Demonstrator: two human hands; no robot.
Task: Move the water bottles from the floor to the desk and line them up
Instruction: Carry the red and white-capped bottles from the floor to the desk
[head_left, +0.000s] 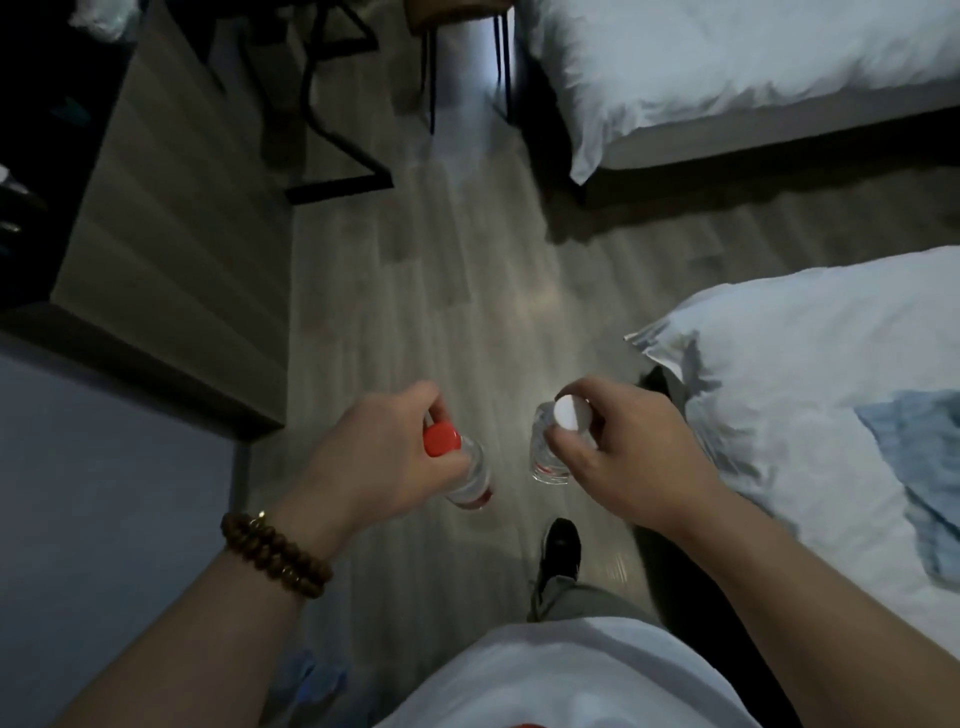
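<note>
Over the grey plank floor (441, 312) my left hand (374, 457) grips a red-capped clear plastic bottle (470, 480), my right hand (618, 457) a white-capped clear bottle (545, 460).

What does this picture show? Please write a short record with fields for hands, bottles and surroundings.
left hand: grips red-capped bottle just below its cap
right hand: grips white-capped bottle just below its cap
bottles: two, clear, caps up, apart from each other
left wrist: bracelet of brown beads
surroundings: floor; near bed and far bed at right; wooden furniture at left
</note>
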